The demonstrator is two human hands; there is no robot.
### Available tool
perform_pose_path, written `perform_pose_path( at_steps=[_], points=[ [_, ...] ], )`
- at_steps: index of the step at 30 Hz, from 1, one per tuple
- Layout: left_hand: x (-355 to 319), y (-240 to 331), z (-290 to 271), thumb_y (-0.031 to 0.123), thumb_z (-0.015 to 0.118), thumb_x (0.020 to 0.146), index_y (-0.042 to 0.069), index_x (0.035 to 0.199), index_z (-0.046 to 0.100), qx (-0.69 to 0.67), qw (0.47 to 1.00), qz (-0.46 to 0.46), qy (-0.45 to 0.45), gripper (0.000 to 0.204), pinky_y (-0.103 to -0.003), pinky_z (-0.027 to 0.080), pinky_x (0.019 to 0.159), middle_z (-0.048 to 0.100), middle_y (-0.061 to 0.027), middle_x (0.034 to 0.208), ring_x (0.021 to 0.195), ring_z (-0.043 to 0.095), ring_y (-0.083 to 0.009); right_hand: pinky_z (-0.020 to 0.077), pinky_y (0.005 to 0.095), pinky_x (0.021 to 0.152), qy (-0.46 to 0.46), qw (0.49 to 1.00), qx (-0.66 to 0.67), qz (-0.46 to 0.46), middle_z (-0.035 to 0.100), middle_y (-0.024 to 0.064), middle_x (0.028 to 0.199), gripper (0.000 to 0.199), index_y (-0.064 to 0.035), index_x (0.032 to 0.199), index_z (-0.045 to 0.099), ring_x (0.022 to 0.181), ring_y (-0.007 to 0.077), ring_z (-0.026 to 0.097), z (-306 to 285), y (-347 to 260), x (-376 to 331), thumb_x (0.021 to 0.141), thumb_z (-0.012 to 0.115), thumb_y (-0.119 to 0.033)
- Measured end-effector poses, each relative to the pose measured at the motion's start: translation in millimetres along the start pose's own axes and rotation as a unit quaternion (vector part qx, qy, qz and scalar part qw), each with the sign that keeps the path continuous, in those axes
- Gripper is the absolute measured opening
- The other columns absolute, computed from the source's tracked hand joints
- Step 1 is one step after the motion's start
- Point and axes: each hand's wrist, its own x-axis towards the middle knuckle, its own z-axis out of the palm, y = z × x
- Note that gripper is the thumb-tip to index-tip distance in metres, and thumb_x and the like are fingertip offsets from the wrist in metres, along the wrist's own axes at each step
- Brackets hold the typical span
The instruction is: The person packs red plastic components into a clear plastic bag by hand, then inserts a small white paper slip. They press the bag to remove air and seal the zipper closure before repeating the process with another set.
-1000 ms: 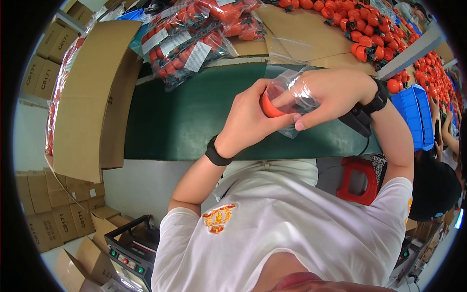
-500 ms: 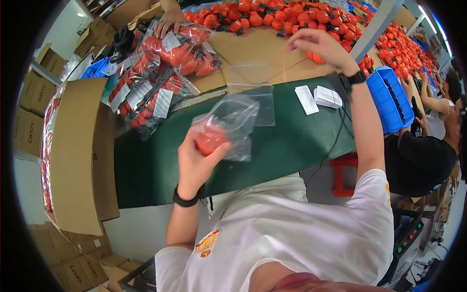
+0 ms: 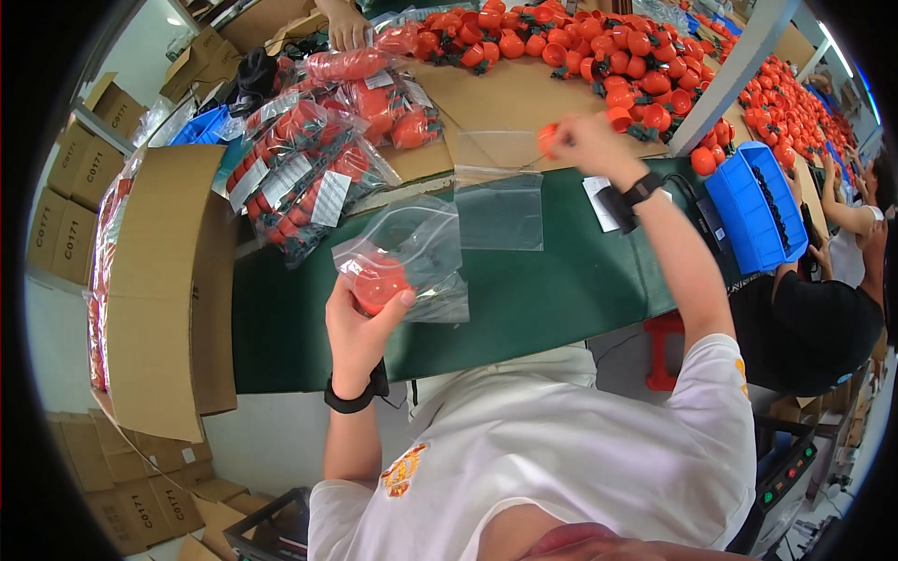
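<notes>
My left hand [image 3: 358, 329] is closed around a clear zip bag [image 3: 426, 245] above the green tabletop [image 3: 524, 294]. Inside the bag, by my thumb, is a round red-orange plastic cup [image 3: 377, 282]. My right hand [image 3: 599, 145] pinches another red-orange cup [image 3: 546, 140] over the brown cardboard, just short of the big pile of red-orange cups [image 3: 580, 42]. Between my hands, flat clear zip bags [image 3: 500, 213] lie on the table. White paper slips [image 3: 599, 198] are partly hidden under my right wrist.
Filled bags of red parts [image 3: 309, 168] are heaped at the far left, where another person's hand [image 3: 348, 28] reaches in. An open cardboard box [image 3: 154, 299] stands left. At right are a blue bin [image 3: 758, 206], a slanted metal post [image 3: 734, 79] and co-workers.
My right hand has come back toward me, now with a red-orange cup in its fingers. My left hand and its bag have shifted slightly left. The other person's hand has moved off the filled bags.
</notes>
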Motion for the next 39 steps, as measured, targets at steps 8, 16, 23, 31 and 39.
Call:
perform_pose_path(
  at_steps=[8, 16, 23, 31, 39],
  points=[
    [-8.0, 6.3, -2.8, 0.016, 0.082, 0.08, -0.005, 0.128, 0.056, 0.027, 0.999, -0.01, -0.033, 0.058, -0.03, 0.052, 0.089, 0.068, -0.0118, 0.113, 0.1, 0.065, -0.0165, 0.0455, 0.037, 0.094, -0.059, 0.984, 0.148, -0.083, 0.064, 0.0106, 0.104, 0.031, -0.0034, 0.099, 0.069, 0.105, 0.0279, 0.06, 34.6, -65.9, -14.5, 0.085, 0.075, -0.03],
    [-13.7, -6.3, -18.8, 0.02, 0.083, 0.079, -0.004, 0.126, 0.058, 0.048, 0.998, -0.028, -0.008, 0.058, -0.028, 0.051, 0.088, 0.067, -0.0096, 0.11, 0.099, 0.064, -0.0145, 0.0411, 0.04, 0.104, -0.009, 0.99, 0.057, -0.126, 0.053, 0.0113, 0.134, 0.062, -0.0118, 0.132, 0.053, 0.122, 0.0308, 0.053, 47.9, -63.5, -78.9, 0.078, 0.081, -0.024],
    [-3.2, -8.9, -8.1, 0.021, 0.088, 0.074, -0.002, 0.102, 0.063, 0.069, 0.997, 0.002, -0.041, 0.044, -0.027, 0.052, 0.077, 0.071, -0.0076, 0.094, 0.082, 0.064, -0.0124, 0.0447, 0.0371, 0.093, 0.004, 0.991, 0.036, -0.131, 0.067, 0.0082, 0.103, 0.049, -0.0073, 0.12, 0.06, 0.098, 0.0255, 0.063, 68.1, -61.0, -89.2, 0.077, 0.081, -0.016],
    [-1.6, 1.7, -8.9, 0.022, 0.091, 0.069, -0.001, 0.111, 0.063, 0.175, 0.98, 0.026, -0.096, 0.055, -0.032, 0.054, 0.079, 0.071, -0.0128, 0.095, 0.085, 0.069, -0.0198, 0.0509, 0.037, 0.077, 0.117, 0.964, 0.128, -0.201, 0.067, 0.0115, 0.095, 0.033, -0.0017, 0.107, 0.068, 0.085, 0.0289, 0.064, -32.9, -157.0, -95.1, 0.078, 0.078, -0.013],
    [5.8, 15.2, 11.2, 0.026, 0.092, 0.065, 0.001, 0.118, 0.061, 0.251, 0.954, 0.114, -0.118, 0.067, -0.037, 0.056, 0.081, 0.071, -0.0158, 0.102, 0.092, 0.07, -0.0304, 0.05, 0.0435, 0.069, -0.058, 0.955, -0.029, -0.289, 0.069, 0.0132, 0.087, 0.024, -0.0009, 0.092, 0.073, 0.08, 0.0344, 0.063, -44.3, -181.5, -72.7, 0.08, 0.073, -0.022]
  ],
)
